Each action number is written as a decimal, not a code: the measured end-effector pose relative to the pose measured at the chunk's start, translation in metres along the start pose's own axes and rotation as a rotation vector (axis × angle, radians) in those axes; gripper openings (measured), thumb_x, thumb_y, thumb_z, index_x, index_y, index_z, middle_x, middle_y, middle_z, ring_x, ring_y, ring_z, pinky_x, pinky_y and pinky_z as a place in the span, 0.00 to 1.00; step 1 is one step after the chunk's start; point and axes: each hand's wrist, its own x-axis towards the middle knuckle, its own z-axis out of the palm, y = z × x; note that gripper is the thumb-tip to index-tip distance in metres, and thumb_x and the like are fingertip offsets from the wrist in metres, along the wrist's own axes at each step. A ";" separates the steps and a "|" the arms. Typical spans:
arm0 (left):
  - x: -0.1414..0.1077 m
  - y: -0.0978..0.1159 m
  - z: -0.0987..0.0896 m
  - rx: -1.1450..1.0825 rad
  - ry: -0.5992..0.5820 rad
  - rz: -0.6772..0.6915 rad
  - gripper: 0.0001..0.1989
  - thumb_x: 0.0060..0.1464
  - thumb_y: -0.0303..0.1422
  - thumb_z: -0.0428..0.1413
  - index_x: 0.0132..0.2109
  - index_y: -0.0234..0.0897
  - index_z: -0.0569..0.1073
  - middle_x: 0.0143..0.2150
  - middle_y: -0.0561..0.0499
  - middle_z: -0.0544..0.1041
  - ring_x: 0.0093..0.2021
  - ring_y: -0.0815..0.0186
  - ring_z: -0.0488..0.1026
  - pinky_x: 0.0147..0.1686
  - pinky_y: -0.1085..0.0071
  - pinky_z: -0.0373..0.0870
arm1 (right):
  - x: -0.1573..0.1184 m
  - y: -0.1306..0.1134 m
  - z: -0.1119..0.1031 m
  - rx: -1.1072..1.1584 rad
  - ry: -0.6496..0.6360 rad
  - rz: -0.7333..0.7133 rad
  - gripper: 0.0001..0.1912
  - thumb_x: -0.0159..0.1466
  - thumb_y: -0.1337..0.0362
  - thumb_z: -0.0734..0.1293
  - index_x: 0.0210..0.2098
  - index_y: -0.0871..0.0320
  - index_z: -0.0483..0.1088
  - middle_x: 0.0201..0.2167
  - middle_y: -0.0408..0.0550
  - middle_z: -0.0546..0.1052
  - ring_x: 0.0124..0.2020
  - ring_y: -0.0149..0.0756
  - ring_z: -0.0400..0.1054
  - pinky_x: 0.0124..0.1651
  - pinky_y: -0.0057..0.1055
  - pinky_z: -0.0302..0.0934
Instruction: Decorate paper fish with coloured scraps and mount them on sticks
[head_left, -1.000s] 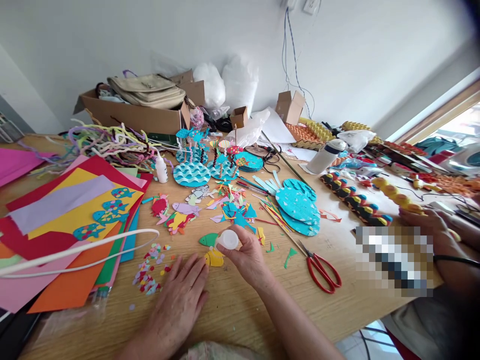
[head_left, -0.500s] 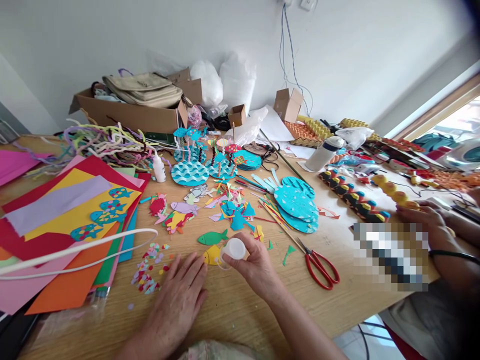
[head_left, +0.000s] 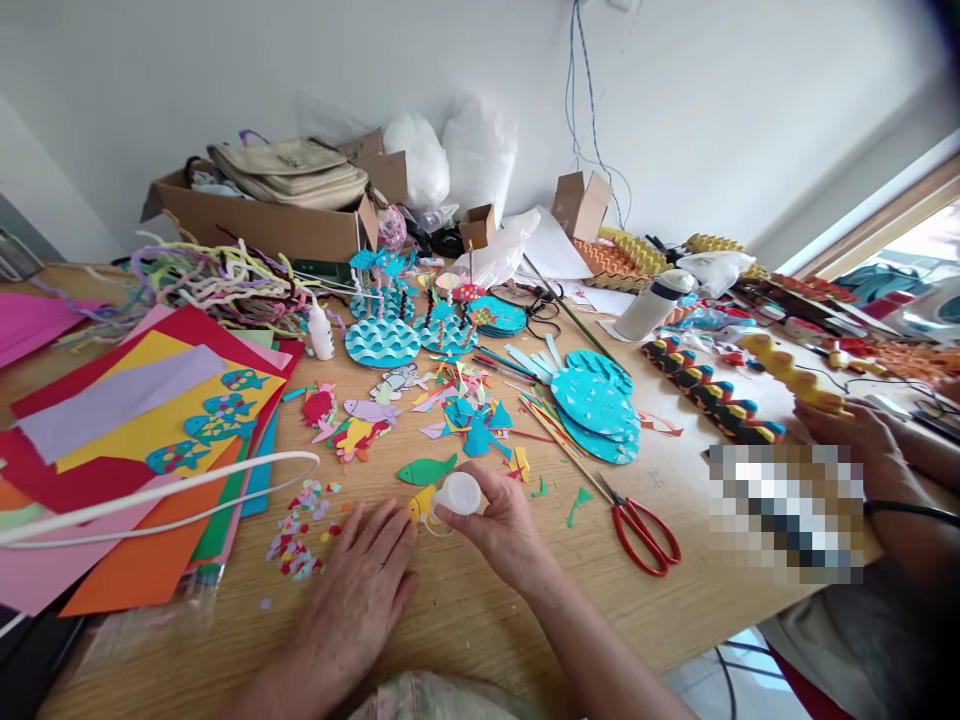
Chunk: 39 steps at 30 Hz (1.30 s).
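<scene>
My right hand (head_left: 499,520) grips a small white glue bottle (head_left: 459,494) from the side, its round base turned up toward me. The bottle is tilted over a yellow paper fish (head_left: 422,503) and covers part of it, so its tip is hidden. My left hand (head_left: 360,575) lies flat on the table with fingers stretched, its fingertips by the fish's head end. Just beyond lies a green paper fish (head_left: 427,470). Small coloured paper dots (head_left: 304,530) are scattered left of my left hand.
Red-handled scissors (head_left: 645,535) lie to the right, near blue paper discs (head_left: 596,410). Coloured sheets (head_left: 127,560) and a white cable (head_left: 247,465) are at left. Another glue bottle (head_left: 321,332) stands behind. A co-worker's hands (head_left: 855,430) are at the right edge.
My right hand has shifted the bottle a little to the left and tipped it over the yellow fish. My left hand stays nearly in place. The view has moved slightly.
</scene>
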 end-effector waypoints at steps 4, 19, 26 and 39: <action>0.000 0.000 -0.001 -0.001 0.006 0.001 0.13 0.55 0.33 0.47 0.47 0.37 0.68 0.48 0.49 0.73 0.52 0.58 0.64 0.52 0.56 0.52 | 0.005 -0.001 0.007 0.015 -0.003 -0.010 0.12 0.53 0.57 0.66 0.22 0.57 0.62 0.20 0.40 0.65 0.26 0.30 0.59 0.28 0.23 0.54; 0.002 0.002 -0.003 -0.002 0.039 -0.017 0.14 0.53 0.30 0.47 0.47 0.36 0.68 0.49 0.50 0.73 0.51 0.60 0.64 0.52 0.58 0.52 | 0.018 0.003 0.012 -0.023 0.024 -0.026 0.09 0.54 0.60 0.66 0.23 0.57 0.63 0.23 0.41 0.66 0.27 0.30 0.59 0.30 0.24 0.54; 0.001 0.002 -0.002 0.005 0.043 -0.015 0.14 0.53 0.30 0.47 0.47 0.36 0.68 0.49 0.51 0.73 0.51 0.60 0.64 0.52 0.58 0.52 | 0.021 0.007 0.012 -0.031 0.023 -0.052 0.09 0.53 0.61 0.67 0.24 0.57 0.62 0.24 0.41 0.66 0.30 0.31 0.61 0.31 0.25 0.55; 0.001 0.001 -0.001 0.014 0.057 -0.001 0.14 0.55 0.32 0.46 0.47 0.36 0.68 0.48 0.50 0.73 0.51 0.60 0.65 0.53 0.59 0.49 | 0.004 0.007 -0.005 -0.063 0.035 -0.009 0.07 0.53 0.62 0.67 0.24 0.57 0.64 0.23 0.40 0.66 0.27 0.30 0.60 0.30 0.24 0.54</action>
